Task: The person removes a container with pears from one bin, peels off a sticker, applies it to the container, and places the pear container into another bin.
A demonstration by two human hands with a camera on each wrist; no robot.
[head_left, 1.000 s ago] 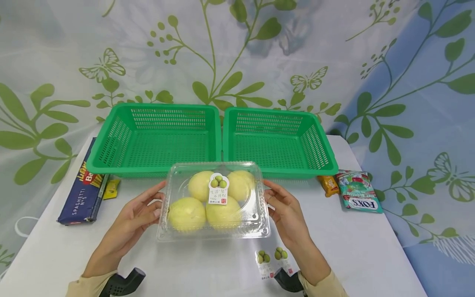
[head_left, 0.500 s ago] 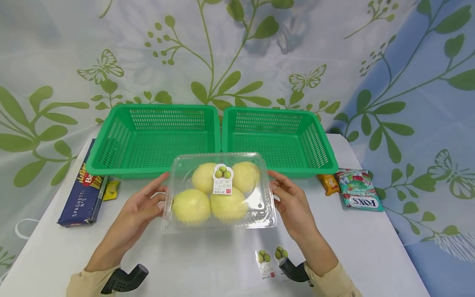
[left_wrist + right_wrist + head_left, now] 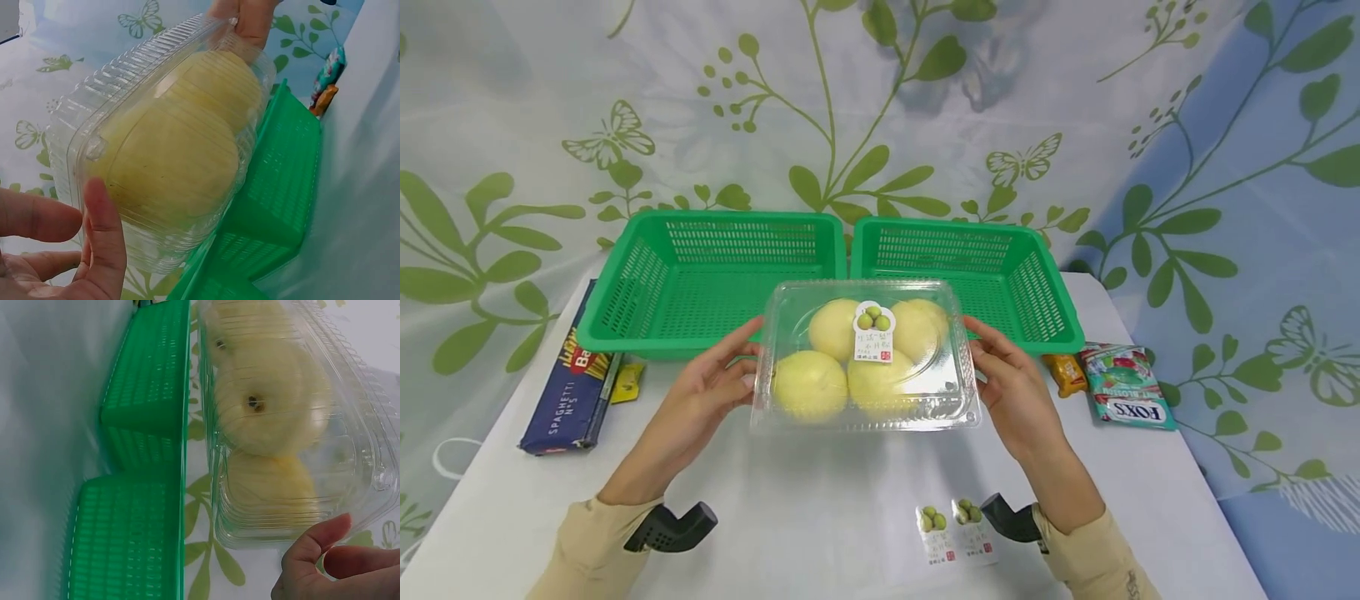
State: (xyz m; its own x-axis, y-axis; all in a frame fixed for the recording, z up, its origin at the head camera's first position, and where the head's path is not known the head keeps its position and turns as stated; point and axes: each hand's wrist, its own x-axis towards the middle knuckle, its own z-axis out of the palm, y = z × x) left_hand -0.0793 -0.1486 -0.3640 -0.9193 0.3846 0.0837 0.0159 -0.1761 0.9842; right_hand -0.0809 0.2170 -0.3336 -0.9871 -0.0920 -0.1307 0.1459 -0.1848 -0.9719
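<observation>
Between my two hands hangs a clear plastic clamshell box (image 3: 942, 415), raised off the table and tilted. Several round yellow pears (image 3: 809, 386) fill it, and a white label (image 3: 873, 333) with a pear picture is on its lid. My left hand (image 3: 710, 398) holds the box's left end, thumb and fingers at the rim. At the other end my right hand (image 3: 1019, 396) grips the edge. In the left wrist view a fingertip presses the box corner beside the pears (image 3: 169, 162). The right wrist view has the pears' dark ends (image 3: 255, 403) showing through the plastic.
Two green mesh baskets, left (image 3: 722, 343) and right (image 3: 1052, 342), stand side by side behind the box. A spaghetti pack (image 3: 565, 392) and yellow packet (image 3: 627, 383) lie left; an orange packet (image 3: 1065, 375) and Fox's bag (image 3: 1126, 385) right. Two labels (image 3: 953, 533) lie in front.
Both hands have carried the box of pears up and to the right in the head view, toward the baskets. The baskets and packets have stayed put.
</observation>
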